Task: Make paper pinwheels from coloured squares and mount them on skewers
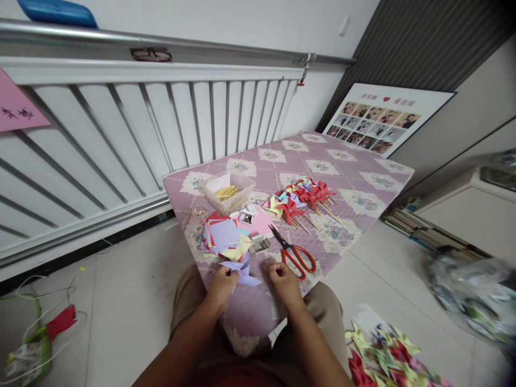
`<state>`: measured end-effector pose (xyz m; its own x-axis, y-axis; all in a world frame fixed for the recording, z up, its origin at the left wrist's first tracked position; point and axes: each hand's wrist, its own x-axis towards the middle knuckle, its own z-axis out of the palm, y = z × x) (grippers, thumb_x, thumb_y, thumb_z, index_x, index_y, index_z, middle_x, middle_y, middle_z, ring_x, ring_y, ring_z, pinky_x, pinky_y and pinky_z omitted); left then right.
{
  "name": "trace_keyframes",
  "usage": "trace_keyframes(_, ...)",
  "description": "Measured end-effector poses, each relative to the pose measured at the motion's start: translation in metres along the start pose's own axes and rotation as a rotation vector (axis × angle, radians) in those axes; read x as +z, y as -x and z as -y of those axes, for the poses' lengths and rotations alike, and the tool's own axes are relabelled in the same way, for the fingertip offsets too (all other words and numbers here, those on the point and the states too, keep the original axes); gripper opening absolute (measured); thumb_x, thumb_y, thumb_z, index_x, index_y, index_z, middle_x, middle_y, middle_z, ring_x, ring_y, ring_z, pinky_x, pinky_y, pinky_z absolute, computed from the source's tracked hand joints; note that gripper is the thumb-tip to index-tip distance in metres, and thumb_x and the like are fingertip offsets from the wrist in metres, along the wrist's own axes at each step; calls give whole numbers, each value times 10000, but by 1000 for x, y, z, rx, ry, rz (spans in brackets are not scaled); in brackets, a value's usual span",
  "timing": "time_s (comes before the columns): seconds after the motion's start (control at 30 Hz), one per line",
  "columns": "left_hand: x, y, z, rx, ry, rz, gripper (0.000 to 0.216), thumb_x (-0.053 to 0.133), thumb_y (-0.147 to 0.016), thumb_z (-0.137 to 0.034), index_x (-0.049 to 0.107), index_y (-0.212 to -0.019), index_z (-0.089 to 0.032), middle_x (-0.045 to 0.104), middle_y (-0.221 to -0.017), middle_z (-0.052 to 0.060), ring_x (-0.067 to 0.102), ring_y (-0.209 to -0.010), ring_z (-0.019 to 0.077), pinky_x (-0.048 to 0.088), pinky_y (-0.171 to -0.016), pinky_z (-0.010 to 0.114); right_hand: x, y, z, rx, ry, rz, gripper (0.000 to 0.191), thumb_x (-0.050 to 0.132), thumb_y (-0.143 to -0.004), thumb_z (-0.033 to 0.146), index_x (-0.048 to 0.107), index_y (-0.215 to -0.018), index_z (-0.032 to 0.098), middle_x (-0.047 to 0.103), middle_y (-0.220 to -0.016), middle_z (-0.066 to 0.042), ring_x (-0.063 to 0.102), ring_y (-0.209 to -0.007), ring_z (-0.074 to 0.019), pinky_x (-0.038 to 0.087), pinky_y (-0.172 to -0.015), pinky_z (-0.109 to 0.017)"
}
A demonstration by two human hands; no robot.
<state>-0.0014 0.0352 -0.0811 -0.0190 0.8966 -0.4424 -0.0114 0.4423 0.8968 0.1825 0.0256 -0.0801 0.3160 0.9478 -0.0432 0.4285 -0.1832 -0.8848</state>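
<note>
Between the thumb and fingers of my left hand (221, 285) is a lilac paper pinwheel (245, 274), its blades folded inward. My right hand (284, 282) is closed in a pinch to the right of it; whatever lies between those fingertips is too small to make out. Beside the right hand rest black-bladed scissors (300, 262) with red handles, blades pointing away. A stack of coloured paper squares (224, 235) lies just beyond the left hand. A small open box of metal pieces (260, 245) sits between the stack and the scissors.
Finished pinwheels (298, 201) on sticks lie further back on the quilted tablecloth (342, 188). A clear plastic tub (242, 201) holds thin wooden sticks. More pinwheels (387, 355) are on the floor at lower right. A white radiator (209, 118) runs behind the table.
</note>
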Motion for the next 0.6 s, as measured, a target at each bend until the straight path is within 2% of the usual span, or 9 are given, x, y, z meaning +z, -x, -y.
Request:
trace_keyframes(0.17, 0, 4, -8, -13, -22, -3, 56, 588, -701, -201, 644, -707, -195, 610, -557, -32, 502, -462, 112, 369, -476, 222, -8, 11, 14, 77, -225, 57, 338, 567, -739, 557, 502, -644, 239, 655, -616, -31, 514, -455, -145, 431, -451, -266)
trace_keyframes(0.23, 2, 5, -8, -18, -15, -5, 44, 590, -696, -195, 635, -695, -192, 592, -540, -38, 493, -452, 108, 355, -462, 218, -12, 17, 25, 86, -296, 101, 352, 611, -722, 562, 519, -647, 231, 620, -582, -4, 494, -446, -132, 424, -452, -258)
trace_keyframes(0.37, 9, 12, -7, -31, 39, 13, 81, 576, -706, -212, 637, -754, -189, 637, -633, -20, 546, -511, 116, 406, -491, 223, -19, 30, 43, 102, -395, 193, 337, 664, -716, 531, 560, -676, 213, 565, -570, 35, 490, -472, -121, 419, -482, -245)
trace_keyframes(0.6, 21, 30, -12, -28, 82, 34, 131, 572, -713, -243, 626, -808, -169, 627, -686, -10, 551, -545, 110, 466, -541, 233, -24, 50, 52, 80, -451, 275, 266, 660, -757, 446, 565, -691, 206, 503, -520, 61, 451, -460, -112, 373, -478, -230)
